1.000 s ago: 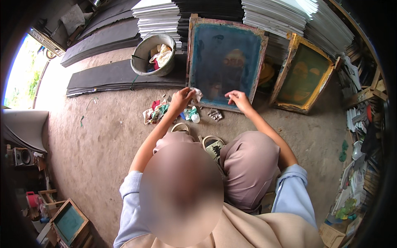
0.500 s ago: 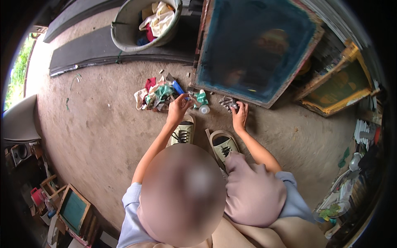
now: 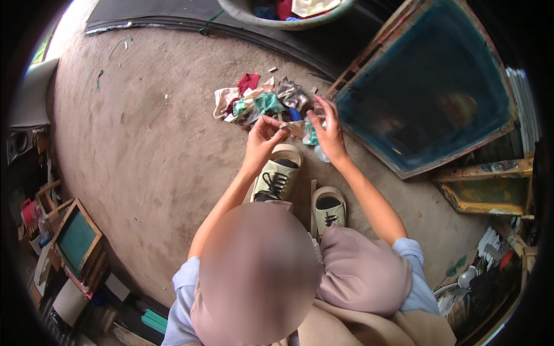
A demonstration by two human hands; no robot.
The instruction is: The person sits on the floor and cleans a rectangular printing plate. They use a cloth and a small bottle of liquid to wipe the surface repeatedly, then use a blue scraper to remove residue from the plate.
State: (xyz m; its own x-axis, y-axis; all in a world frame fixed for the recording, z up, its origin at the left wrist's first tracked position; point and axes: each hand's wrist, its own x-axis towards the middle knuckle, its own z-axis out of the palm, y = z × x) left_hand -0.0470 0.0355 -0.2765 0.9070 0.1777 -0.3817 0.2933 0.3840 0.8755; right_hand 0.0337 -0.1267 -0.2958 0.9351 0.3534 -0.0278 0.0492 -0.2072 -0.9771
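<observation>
My left hand (image 3: 265, 140) pinches a small beige scrap (image 3: 293, 127) just in front of a scrap heap on the floor. Above the heap's right edge, my right hand (image 3: 329, 130) has its thumb and fingers apart and holds nothing that shows. Close to its fingertips a crumpled grey scrap (image 3: 292, 93) rests on the heap. Dark red cloth (image 3: 248, 83), cream cloth (image 3: 224, 102) and green-patterned scraps (image 3: 262, 104) make up the rest, with a blue piece (image 3: 295, 114) by my left fingers. A clear plastic piece (image 3: 322, 153) lies below my right hand, partly hidden.
A large framed screen with a dark blue surface (image 3: 427, 86) leans at the right, and a smaller yellow-stained frame (image 3: 490, 187) is below it. A tub of cloth (image 3: 283, 23) stands at the far side on black sheets (image 3: 156, 16). More frames (image 3: 78, 236) crowd the lower left.
My right hand has moved left from the floor to the heap, and the grey scrap now lies there, let go. My left hand has a beige scrap. The view has turned.
</observation>
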